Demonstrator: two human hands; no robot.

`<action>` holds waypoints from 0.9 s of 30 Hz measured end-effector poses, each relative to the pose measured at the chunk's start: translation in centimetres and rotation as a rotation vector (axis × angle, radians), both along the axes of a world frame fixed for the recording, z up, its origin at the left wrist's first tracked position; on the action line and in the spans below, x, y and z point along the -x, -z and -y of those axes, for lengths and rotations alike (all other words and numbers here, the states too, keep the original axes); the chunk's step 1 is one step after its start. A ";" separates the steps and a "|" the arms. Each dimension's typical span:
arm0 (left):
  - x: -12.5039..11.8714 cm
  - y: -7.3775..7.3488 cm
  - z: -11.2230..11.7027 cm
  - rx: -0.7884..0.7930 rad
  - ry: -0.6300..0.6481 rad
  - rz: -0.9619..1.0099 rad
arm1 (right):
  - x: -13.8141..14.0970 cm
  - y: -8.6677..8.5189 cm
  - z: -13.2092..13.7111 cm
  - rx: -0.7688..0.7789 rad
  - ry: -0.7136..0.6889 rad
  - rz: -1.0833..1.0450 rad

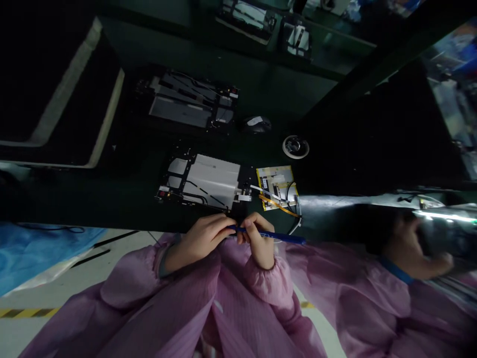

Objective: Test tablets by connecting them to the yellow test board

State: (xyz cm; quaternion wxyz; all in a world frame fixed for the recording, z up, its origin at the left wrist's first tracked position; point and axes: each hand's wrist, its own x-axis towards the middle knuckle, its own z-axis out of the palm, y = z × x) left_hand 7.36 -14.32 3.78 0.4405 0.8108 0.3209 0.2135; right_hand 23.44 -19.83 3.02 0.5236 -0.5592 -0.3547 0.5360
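A slim blue pen-like tool (286, 237) lies across the front of my body, just off the table's near edge. My right hand (261, 243) is closed around its middle, thumb on top. My left hand (206, 236) has its fingers pinched together at the tool's left end; whether something small is also between them is hidden. Just beyond my hands lies an opened tablet-like device (212, 179) with a large silver-grey panel and black cables. To its right sits a yellow-edged flat part (272, 176) with white, orange and black cables on it.
Farther back is a second opened device (182, 112), with a black mouse (257, 124) and a round white-rimmed dish (295, 147) nearby. More devices (248, 17) lie on a shelf above. At right, a co-worker's blurred hand (408, 248) is beside a bright lamp (445, 216).
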 end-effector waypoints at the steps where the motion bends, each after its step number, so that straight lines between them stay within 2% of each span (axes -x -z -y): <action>1: -0.1 -0.1 0.2 -0.026 0.018 -0.022 | 0.0 0.0 0.1 0.007 -0.014 0.003; 5: -0.4 -0.6 1.5 -0.117 0.057 -0.074 | 0.5 -0.2 0.7 -0.050 -0.047 0.104; 8: -0.9 -0.7 2.4 -0.122 0.075 -0.069 | 1.1 -0.5 1.4 -0.139 -0.062 0.107; 12: -2.7 -0.6 2.8 -0.078 0.148 -0.056 | 0.8 -0.6 2.4 -0.188 0.059 0.125; 14: -3.8 -0.7 2.5 -0.061 0.190 -0.070 | -1.0 -0.3 2.4 -0.128 0.169 0.126; 17: -4.1 -1.3 1.7 -0.009 0.187 -0.058 | -6.2 0.2 2.0 0.026 0.382 0.175; 18: -3.6 -1.6 1.4 0.008 0.156 -0.049 | -8.5 0.3 1.9 0.084 0.475 0.259; 20: -1.7 -2.0 0.5 0.010 0.063 -0.051 | -13.2 0.6 1.8 0.258 0.669 0.565; 23: 3.0 -1.9 -1.2 -0.062 -0.121 -0.119 | -18.8 0.8 2.0 0.365 0.801 0.741; 25: 6.3 -1.3 -2.3 -0.106 -0.289 -0.208 | -20.8 0.7 2.0 0.398 0.844 0.829; 27: 9.1 -0.1 -3.3 -0.167 -0.468 -0.286 | -21.3 0.2 1.8 0.413 0.854 0.919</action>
